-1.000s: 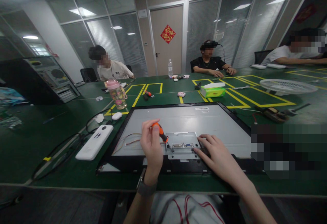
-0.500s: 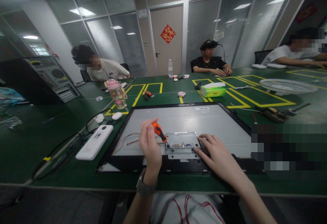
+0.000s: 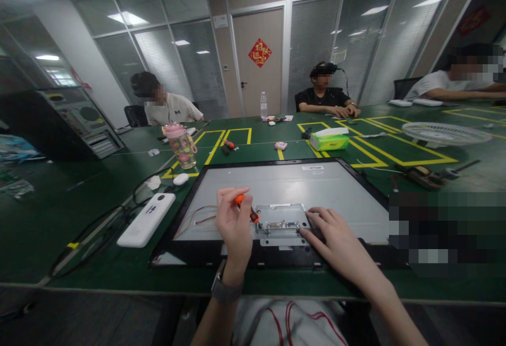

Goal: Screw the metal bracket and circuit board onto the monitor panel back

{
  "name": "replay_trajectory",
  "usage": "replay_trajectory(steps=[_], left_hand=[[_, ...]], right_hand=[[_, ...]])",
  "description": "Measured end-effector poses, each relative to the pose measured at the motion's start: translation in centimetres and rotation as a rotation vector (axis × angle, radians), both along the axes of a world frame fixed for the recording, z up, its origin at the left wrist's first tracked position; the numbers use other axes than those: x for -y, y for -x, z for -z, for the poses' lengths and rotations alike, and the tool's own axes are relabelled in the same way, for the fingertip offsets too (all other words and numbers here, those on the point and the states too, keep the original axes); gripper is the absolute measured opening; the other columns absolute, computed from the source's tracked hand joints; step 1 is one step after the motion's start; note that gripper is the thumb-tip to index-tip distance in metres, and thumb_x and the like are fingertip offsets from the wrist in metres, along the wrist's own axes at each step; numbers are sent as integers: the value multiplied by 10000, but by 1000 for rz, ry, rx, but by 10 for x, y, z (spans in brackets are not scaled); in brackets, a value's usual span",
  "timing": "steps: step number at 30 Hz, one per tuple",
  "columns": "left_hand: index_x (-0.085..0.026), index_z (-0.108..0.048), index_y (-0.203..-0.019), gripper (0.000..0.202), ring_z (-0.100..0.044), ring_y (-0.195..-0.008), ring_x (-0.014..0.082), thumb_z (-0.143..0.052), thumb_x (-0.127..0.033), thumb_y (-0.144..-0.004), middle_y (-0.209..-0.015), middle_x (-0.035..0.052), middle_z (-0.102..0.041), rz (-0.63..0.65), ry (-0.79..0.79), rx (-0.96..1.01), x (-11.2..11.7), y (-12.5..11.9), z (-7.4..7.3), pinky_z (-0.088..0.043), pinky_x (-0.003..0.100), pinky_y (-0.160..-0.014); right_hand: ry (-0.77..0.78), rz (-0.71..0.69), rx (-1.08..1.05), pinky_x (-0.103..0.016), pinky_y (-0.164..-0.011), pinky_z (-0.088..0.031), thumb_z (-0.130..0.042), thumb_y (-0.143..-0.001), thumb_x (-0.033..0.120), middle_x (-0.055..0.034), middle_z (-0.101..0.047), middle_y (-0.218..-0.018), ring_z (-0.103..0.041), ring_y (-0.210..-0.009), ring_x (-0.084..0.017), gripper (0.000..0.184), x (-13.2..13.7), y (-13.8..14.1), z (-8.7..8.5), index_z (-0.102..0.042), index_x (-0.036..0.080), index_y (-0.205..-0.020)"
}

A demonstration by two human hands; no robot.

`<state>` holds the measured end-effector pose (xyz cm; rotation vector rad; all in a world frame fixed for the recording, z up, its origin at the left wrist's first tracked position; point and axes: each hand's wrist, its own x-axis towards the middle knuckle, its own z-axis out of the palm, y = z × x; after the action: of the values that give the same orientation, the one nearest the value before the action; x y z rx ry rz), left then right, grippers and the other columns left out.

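My left hand (image 3: 234, 219) is closed around the orange and black handle of a screwdriver (image 3: 253, 214). The screwdriver slants down to the right, its tip at the left end of a metal bracket (image 3: 282, 213) that carries a row of connector ports (image 3: 281, 225). Whether the tip sits in a screw is too small to tell. My right hand (image 3: 330, 233) lies with fingers spread over the bracket's right edge, thumb near the ports. Under both hands is a flat display panel (image 3: 336, 188) with a grey metal back and black frame. Thin wires (image 3: 200, 210) run across its left part.
To the left lie a white power bank (image 3: 147, 220), black cables (image 3: 100, 230) and a pink-lidded bottle (image 3: 182, 146). Behind the panel stand a green tissue pack (image 3: 329, 139) and a small red-handled tool (image 3: 229, 144). A white fan grille (image 3: 446, 132) is at right. Several people sit around the table.
My left fingers and thumb have shifted around the screwdriver handle, which now sits slightly lower and more covered. My right hand stays put. The person at far left has moved slightly right.
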<state>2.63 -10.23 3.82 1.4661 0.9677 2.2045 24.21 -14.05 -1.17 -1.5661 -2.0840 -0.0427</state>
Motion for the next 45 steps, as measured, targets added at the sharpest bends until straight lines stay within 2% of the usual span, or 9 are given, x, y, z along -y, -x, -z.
replay_trajectory(steps=[3, 6, 9, 15, 22, 32, 37, 41, 45], left_hand=[[-191, -724, -975, 240, -544, -668, 106, -616, -395, -907, -843, 25, -587, 55, 82, 24, 3, -2, 0, -474, 204, -592], [-182, -691, -1090, 335, -623, -779, 141, -516, -435, -958, -875, 50, -658, 136, 152, 113, 3, -4, 1, -521, 249, -715], [-172, -703, -1044, 347, -646, -871, 166, -519, -451, -951, -917, 71, -684, 157, 147, 145, 2, -4, 1, -527, 282, -797], [-181, -729, -911, 246, -559, -697, 114, -621, -402, -898, -860, 36, -598, 31, 77, -5, 2, -1, -2, -474, 208, -622], [-185, -657, -1079, 314, -637, -830, 149, -460, -409, -982, -863, 37, -668, 151, 202, 188, 1, -3, 2, -503, 264, -789], [-188, -716, -966, 157, -597, -835, 144, -646, -299, -878, -929, 48, -607, 106, 44, 5, 1, -1, 1, -502, 231, -741], [-171, -717, -965, 265, -640, -965, 194, -511, -337, -958, -1040, 94, -669, 200, 75, 119, 2, -1, 1, -511, 306, -860], [-159, -689, -1007, 258, -672, -861, 183, -518, -347, -961, -926, 79, -705, 253, 160, 172, 4, -2, 3, -525, 293, -790], [-190, -694, -989, 188, -636, -821, 150, -571, -323, -938, -913, 50, -661, 228, 79, 109, 2, -1, 3, -513, 253, -745]], right_hand=[[16, 1, 4, -466, -912, -506, -548, -951, 391, -136, -656, -1149, -608, -1029, -302, 319, 0, 0, -1, -662, 167, -1148], [23, 2, 4, -465, -905, -508, -550, -949, 390, -138, -657, -1143, -611, -1020, -302, 321, 0, 0, -2, -663, 165, -1147], [12, -3, -3, -468, -901, -509, -544, -949, 396, -134, -660, -1137, -615, -1015, -301, 318, 0, 0, -3, -666, 172, -1139], [-4, -4, -14, -468, -897, -510, -530, -955, 403, -127, -666, -1133, -618, -1009, -298, 309, 1, 1, -2, -671, 196, -1136], [-12, -5, -18, -458, -885, -512, -525, -957, 404, -124, -665, -1129, -616, -1004, -295, 306, 1, 0, -1, -672, 199, -1130], [15, -2, -22, -475, -905, -504, -530, -955, 396, -125, -654, -1141, -602, -1016, -301, 305, 1, 1, -3, -661, 193, -1142], [12, -4, -16, -474, -901, -510, -537, -952, 401, -129, -655, -1139, -607, -1016, -302, 312, 2, 1, -3, -665, 183, -1135], [-13, -3, -29, -472, -883, -520, -520, -955, 410, -124, -667, -1121, -617, -1003, -298, 305, 2, 1, -2, -675, 205, -1118], [-18, -2, -23, -469, -878, -521, -518, -957, 410, -123, -668, -1120, -620, -991, -295, 302, 2, 1, -2, -676, 208, -1117]])
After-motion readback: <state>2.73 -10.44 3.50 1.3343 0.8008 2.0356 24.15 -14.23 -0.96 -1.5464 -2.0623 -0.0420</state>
